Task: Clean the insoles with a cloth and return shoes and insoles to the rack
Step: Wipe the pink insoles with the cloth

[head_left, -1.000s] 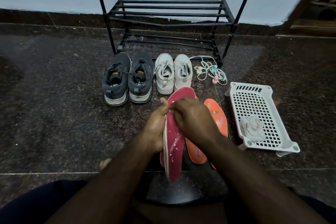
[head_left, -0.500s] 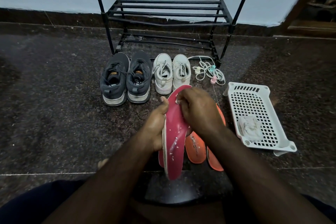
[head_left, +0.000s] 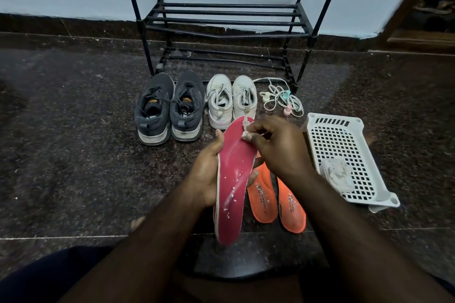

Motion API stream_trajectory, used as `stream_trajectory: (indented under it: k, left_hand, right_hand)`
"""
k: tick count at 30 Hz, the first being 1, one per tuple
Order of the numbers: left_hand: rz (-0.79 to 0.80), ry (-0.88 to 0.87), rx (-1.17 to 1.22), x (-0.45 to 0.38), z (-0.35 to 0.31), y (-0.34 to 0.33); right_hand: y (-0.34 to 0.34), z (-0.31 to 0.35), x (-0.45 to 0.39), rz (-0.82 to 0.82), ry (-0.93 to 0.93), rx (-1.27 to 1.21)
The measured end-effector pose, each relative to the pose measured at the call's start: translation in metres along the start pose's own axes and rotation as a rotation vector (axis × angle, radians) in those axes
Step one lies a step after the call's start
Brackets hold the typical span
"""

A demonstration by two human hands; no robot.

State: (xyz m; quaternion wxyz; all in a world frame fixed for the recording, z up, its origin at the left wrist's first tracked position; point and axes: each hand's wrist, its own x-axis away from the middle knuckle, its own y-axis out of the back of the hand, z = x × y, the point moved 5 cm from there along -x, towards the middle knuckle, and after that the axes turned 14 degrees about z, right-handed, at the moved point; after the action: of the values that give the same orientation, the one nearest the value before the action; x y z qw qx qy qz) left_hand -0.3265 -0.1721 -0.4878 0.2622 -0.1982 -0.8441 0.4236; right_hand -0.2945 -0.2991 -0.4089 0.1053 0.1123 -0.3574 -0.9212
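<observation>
Left hand (head_left: 209, 174) grips the pink insole (head_left: 234, 179) around its middle, thumb on the near edge, fingers curled behind; insole held tilted, toe end up. Right hand (head_left: 278, 147) pinches a small pale wad (head_left: 246, 134) against the insole's upper end. What the wad is made of cannot be told. White flecks dot the insole's lower half.

Risk, as judged: the wad looks to be shedding, so wiping may spread crumbs rather than lift them; flecks could drop onto the two orange insoles (head_left: 275, 194) lying on the floor just beneath.

Outward: a crumpled white cloth (head_left: 336, 174) sits in the white slotted basket (head_left: 344, 152) on the right. Dark sneakers (head_left: 170, 108) and white sneakers (head_left: 231, 101) stand paired before the black rack (head_left: 226, 19), whose bars in view hold nothing. Loose laces (head_left: 280, 98) lie beside the white pair. Floor (head_left: 73, 142) is dark speckled stone, littered with pale specks; light wall behind.
</observation>
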Motion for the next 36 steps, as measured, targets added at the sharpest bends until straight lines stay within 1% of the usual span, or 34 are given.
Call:
stream_trajectory:
  k: [2,4,7,8,9,11,13,15,17,18,19,21,23,25,27,28,30,32,34,36]
  left_hand:
    - [-0.036,0.003,-0.012,-0.002,0.002,0.002]
    - [-0.022,0.014,0.005,-0.004,0.006,0.001]
    - [0.009,0.017,0.066,-0.008,0.011,0.000]
    - [0.009,0.012,0.069,-0.010,0.011,0.001]
    - [-0.004,0.011,0.057,-0.009,0.010,0.001]
    - [-0.033,0.022,0.000,-0.008,0.009,0.005]
    - [-0.041,0.033,-0.019,-0.006,0.009,0.004]
    - [-0.024,0.016,0.048,-0.006,0.009,0.001]
    - [-0.004,-0.014,0.121,-0.007,0.007,-0.002]
    - [0.004,-0.029,0.143,-0.007,0.006,-0.002]
    - [0.011,-0.042,0.147,-0.006,0.003,-0.002]
    - [0.052,-0.056,0.106,-0.004,-0.002,-0.004]
    - [0.044,-0.053,0.055,-0.003,-0.005,0.000]
    - [0.027,-0.044,0.072,-0.004,-0.004,0.004]
    - [0.046,-0.034,0.096,-0.005,-0.002,0.006]
    - [0.060,-0.034,0.093,-0.005,-0.002,0.004]
    - [0.087,-0.041,0.072,-0.002,-0.005,0.002]
    - [0.110,-0.023,0.059,0.001,-0.007,-0.001]
    - [0.100,0.018,0.039,0.005,-0.004,-0.007]
    - [0.073,0.049,-0.002,0.005,0.000,-0.011]
  right_hand:
    - [-0.006,0.004,-0.001,0.025,0.048,0.145]
    - [-0.016,0.012,0.001,0.087,0.077,0.226]
    - [-0.033,0.022,0.008,0.195,0.121,0.210]
    - [-0.033,0.022,0.009,0.190,0.130,0.177]
    - [-0.029,0.020,0.007,0.148,0.129,0.157]
    - [-0.016,0.010,0.003,0.037,0.071,0.187]
    - [-0.011,0.004,-0.001,-0.001,0.033,0.231]
    - [-0.021,0.008,0.001,0.059,0.058,0.253]
    - [-0.036,0.018,0.008,0.165,0.135,0.298]
    - [-0.041,0.023,0.010,0.221,0.155,0.294]
    - [-0.039,0.024,0.011,0.244,0.152,0.254]
    - [-0.022,0.019,0.009,0.165,0.094,0.145]
    - [-0.005,0.010,0.006,0.080,-0.012,0.079]
    - [-0.003,0.004,0.006,0.114,-0.107,-0.072]
    - [-0.010,0.006,0.010,0.171,-0.148,-0.225]
    - [-0.012,0.007,0.011,0.163,-0.150,-0.254]
    - [-0.011,0.005,0.009,0.087,-0.147,-0.296]
    - [-0.004,-0.001,0.003,-0.025,-0.135,-0.276]
    - [0.000,-0.005,0.000,-0.075,-0.111,-0.196]
    - [-0.001,-0.002,0.001,-0.068,-0.030,0.040]
